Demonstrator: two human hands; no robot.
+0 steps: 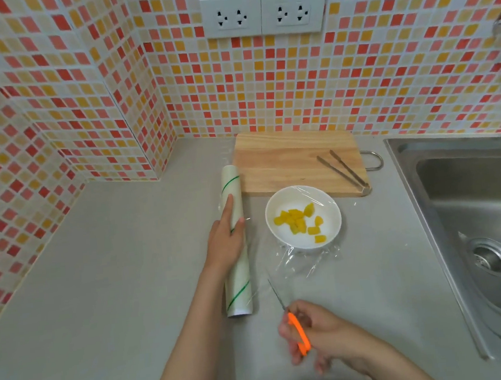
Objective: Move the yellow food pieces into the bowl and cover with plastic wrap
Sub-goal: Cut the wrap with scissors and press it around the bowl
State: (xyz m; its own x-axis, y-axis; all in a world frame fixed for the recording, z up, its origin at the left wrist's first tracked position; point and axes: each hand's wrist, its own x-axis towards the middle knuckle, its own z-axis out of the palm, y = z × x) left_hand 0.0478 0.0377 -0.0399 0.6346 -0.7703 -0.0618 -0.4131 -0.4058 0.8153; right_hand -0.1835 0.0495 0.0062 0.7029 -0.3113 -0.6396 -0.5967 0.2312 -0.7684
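Starting nearest, orange-handled scissors (298, 332) are gripped by the right hand (324, 336), fingers closed on the handles, blades pointing toward 11 o'clock. Farther on, the plastic wrap roll (234, 243) is pinned to the grey desk (112, 264) by the left hand (225, 244) — fingers laid flat over it. At its 3 o'clock the white bowl (303, 217) holds the yellow food pieces (301, 223) under film. Beyond — a cutting board (286, 162) bearing tongs (343, 170).
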